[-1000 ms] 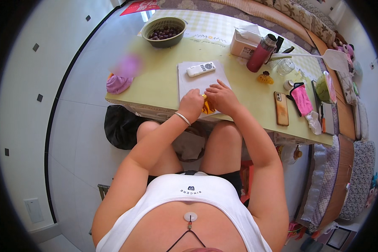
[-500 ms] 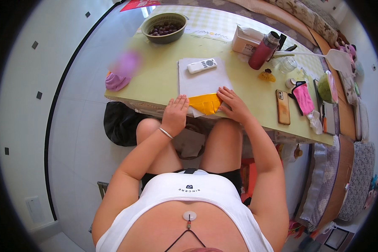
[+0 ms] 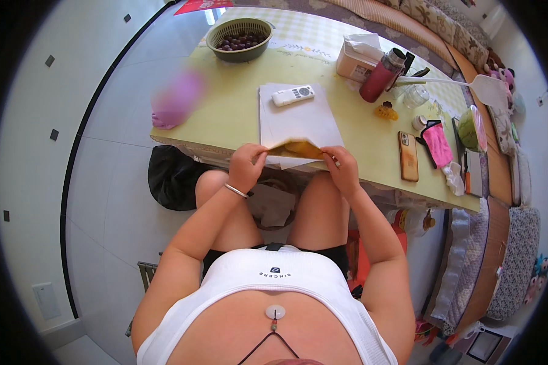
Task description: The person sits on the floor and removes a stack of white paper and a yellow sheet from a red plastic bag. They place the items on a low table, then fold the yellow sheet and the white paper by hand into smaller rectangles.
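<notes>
A folded piece of gold paper [image 3: 296, 148] is stretched between my two hands at the table's near edge, tilted up from the surface. My left hand [image 3: 247, 165] pinches its left corner between thumb and fingers. At the opposite corner, my right hand [image 3: 342, 168] grips it the same way. Beneath and beyond the gold paper lie white sheets [image 3: 292, 125], with a white remote control [image 3: 293, 95] resting on their far part.
A basket of dark round fruit [image 3: 240, 40] stands at the far left. Toward the right are a red thermos [image 3: 382, 75], a tissue box [image 3: 356, 58], a glass jar [image 3: 416, 96], a phone [image 3: 408, 156], a pink-and-black glove [image 3: 436, 143] and a cut melon [image 3: 471, 129].
My hands have gone from lying flat beside the gold paper to pinching its two corners. The paper has been raised and tilted, so its shape now looks narrower.
</notes>
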The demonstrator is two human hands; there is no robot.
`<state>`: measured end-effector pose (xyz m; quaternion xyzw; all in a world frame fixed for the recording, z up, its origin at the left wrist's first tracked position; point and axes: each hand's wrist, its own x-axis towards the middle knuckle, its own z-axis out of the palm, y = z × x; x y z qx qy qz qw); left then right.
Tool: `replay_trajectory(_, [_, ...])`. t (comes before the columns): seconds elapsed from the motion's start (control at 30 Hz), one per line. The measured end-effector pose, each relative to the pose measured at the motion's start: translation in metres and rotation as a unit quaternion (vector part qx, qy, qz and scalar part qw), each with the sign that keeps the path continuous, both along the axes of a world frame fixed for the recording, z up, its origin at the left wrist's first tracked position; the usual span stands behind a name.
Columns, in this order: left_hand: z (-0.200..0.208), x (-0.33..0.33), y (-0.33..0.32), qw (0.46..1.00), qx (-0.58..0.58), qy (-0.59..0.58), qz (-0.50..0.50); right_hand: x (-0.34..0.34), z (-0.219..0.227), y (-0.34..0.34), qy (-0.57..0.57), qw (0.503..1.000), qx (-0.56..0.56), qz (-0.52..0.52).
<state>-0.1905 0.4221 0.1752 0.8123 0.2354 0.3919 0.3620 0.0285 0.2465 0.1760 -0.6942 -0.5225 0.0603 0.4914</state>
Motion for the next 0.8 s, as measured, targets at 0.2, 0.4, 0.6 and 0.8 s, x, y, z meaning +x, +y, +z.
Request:
replay_trajectory(0.2, [0.001,0.006,0.013,0.9,-0.419,-0.121,0.002,-0.017,0.003,0.027,0.385,0.913,0.13,-0.022])
replay_trajectory(0.4, [-0.002,0.005,0.016,0.897,-0.424,-0.123,-0.004,-0.021,0.004,0.031,0.395,0.909,0.13,-0.035])
replay_trajectory(0.6, [-0.009,0.005,0.012,0.89,-0.424,-0.169,-0.001,-0.026,0.01,0.029,0.542,0.835,0.089,-0.031])
replay_trajectory(0.8, [-0.022,0.003,0.012,0.884,-0.423,-0.199,-0.012,-0.029,0.02,0.026,0.532,0.845,0.038,-0.04])
